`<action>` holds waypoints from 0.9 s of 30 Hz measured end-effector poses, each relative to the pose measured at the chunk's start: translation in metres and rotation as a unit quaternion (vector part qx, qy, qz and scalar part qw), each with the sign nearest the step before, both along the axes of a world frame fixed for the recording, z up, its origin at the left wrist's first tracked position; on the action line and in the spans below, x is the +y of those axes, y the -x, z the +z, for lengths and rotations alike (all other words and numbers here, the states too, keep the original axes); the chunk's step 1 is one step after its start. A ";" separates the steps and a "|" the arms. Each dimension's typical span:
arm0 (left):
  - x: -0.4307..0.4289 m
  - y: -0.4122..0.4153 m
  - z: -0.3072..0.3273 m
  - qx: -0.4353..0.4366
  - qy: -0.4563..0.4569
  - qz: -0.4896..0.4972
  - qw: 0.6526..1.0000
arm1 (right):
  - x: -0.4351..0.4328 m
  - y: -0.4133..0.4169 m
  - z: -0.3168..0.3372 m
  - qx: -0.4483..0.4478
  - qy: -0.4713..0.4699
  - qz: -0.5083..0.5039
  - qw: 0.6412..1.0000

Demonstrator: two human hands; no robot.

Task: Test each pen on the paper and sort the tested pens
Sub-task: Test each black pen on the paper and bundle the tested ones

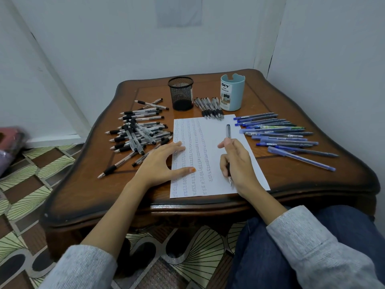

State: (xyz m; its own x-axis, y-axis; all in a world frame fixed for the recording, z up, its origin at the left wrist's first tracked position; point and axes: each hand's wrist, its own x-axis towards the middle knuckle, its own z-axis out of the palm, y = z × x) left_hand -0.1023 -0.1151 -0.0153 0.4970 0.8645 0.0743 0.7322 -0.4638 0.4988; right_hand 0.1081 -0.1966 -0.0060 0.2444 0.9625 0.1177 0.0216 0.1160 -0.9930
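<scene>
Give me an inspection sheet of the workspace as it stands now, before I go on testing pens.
Surface: wooden table, paper lying at the near middle, columns of test marks on its left part.
Job's things: loose pile of black pens left of the paper; row of black pens at the paper's far edge; blue pens laid out on the right; mesh cup and blue organiser cup behind.
Clutter: nothing seen.
Hands: left hand flat on the paper; right hand grips a pen, tip toward the near edge.
Cables: nothing seen.
Surroundings: pale walls, patterned floor, a pink bundle at the left edge.
</scene>
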 end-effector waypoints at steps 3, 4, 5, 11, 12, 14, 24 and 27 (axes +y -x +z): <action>0.000 -0.001 0.001 0.001 0.005 0.002 1.000 | 0.000 0.000 0.000 -0.006 0.005 0.010 1.000; -0.001 -0.001 0.001 0.002 0.006 0.002 1.000 | 0.000 0.000 0.000 -0.014 0.006 0.010 1.000; -0.001 -0.001 0.001 0.003 0.007 0.004 1.000 | 0.000 0.001 0.000 -0.022 0.005 0.008 1.000; -0.001 -0.001 0.000 -0.023 0.033 0.039 0.998 | 0.009 0.002 0.002 0.021 0.071 0.032 0.997; 0.000 -0.001 0.000 -0.028 0.037 0.045 0.998 | 0.012 0.001 0.004 0.042 0.092 0.042 0.994; 0.000 -0.001 0.001 -0.038 0.040 0.050 0.997 | 0.021 -0.002 0.012 0.056 0.154 0.056 0.985; 0.001 0.002 -0.001 -0.075 0.059 0.046 0.994 | 0.113 -0.038 0.038 -0.266 0.097 -0.051 0.958; 0.002 0.004 -0.003 -0.086 0.058 0.045 0.994 | 0.144 -0.037 0.041 -0.314 0.075 -0.085 0.942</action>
